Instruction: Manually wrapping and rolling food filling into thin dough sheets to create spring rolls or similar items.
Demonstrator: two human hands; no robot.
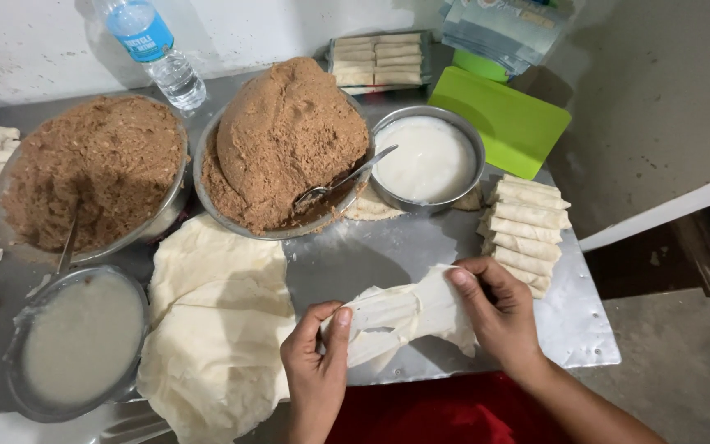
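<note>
Matt dough sheet (408, 316), shiny metal table (585, 329)

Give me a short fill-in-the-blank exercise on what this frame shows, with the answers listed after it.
1. Both hands, left hand and right hand, hold a thin ____ wrapper over the metal table.
2. A spoon rests in the bowl of ____ filling.
3. Finished rolls are stacked beside the ____ hand.

Answers: white; brown; right

Bare steel patch (347, 263) before the hands (421, 329), hemmed by filling bowl (281, 148), wrapper stack (215, 329), finished rolls (526, 230).
</note>
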